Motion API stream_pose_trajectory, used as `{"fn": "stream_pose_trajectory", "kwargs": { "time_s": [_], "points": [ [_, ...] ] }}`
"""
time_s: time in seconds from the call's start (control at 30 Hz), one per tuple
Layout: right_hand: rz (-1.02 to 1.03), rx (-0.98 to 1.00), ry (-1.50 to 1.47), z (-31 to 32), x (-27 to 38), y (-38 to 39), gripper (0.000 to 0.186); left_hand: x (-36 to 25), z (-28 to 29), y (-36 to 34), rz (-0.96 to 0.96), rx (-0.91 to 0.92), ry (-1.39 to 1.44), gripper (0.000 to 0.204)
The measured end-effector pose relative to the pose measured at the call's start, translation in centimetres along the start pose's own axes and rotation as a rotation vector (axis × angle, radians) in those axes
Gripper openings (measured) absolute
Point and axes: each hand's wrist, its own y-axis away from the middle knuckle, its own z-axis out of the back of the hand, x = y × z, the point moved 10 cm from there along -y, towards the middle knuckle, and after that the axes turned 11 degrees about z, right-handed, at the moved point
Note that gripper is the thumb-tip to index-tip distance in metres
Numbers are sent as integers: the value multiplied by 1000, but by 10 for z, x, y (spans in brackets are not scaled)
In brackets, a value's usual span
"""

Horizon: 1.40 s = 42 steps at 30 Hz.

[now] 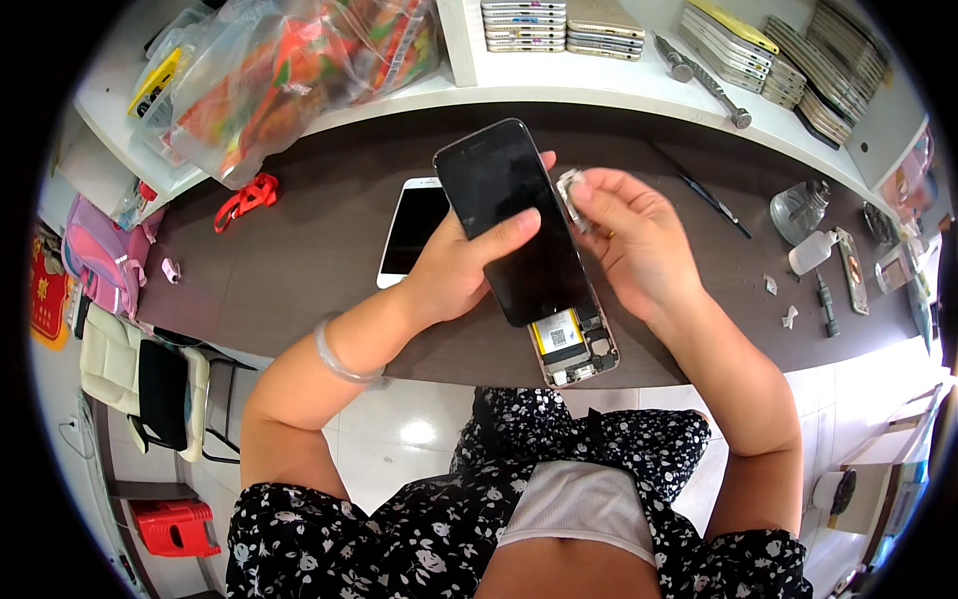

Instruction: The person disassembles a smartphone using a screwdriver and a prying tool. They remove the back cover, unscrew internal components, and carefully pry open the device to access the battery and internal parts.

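Note:
Over the dark desk, my left hand [454, 265] grips a smartphone with its thumb on the glass and its fingers behind. The phone's black screen panel [494, 190] is shifted up from the opened phone body [602, 349], whose lower end shows the battery [556, 334] and inner parts. To the right of the panel's edge, my right hand [639, 225] pinches a small crumpled whitish-silver piece [571, 198] between thumb and fingers; I cannot make out its kind. A white-framed phone [404, 245] lies face up on the desk, partly behind my left hand.
Black tweezers [717, 207], a glass bottle [798, 212], a white bottle [811, 253], a grey screwdriver [826, 304] and white scraps [790, 317] lie at the right. The white shelf [399, 105] behind bears stacked phones [524, 28] and a plastic bag [289, 90]. A red strap [244, 200] lies left.

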Motion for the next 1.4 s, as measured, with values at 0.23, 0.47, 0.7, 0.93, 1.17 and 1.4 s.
{"fn": "stream_pose_trajectory", "kwargs": {
  "time_s": [0.23, 0.47, 0.7, 0.93, 1.17, 1.4],
  "points": [
    [176, 55, 218, -2, 23, -2, 19, 13, 23, -3, 149, -124, 295, 49],
    [317, 310, 464, -39, 27, 25, 19, 9, 32, 1, 143, -180, 266, 70],
    [622, 490, 672, -64, 36, 43, 17, 10, 40, 6, 135, -302, 173, 54],
    [662, 491, 745, -66, 37, 45, 18, -3, 38, 11, 12, -315, 127, 57],
    [707, 488, 760, -67, 38, 47, 17, -3, 38, 11, 4, -310, 125, 55],
    [742, 510, 776, -69, 40, 49, 18, -2, 39, 9, -4, -304, 136, 55]
  ]
}}
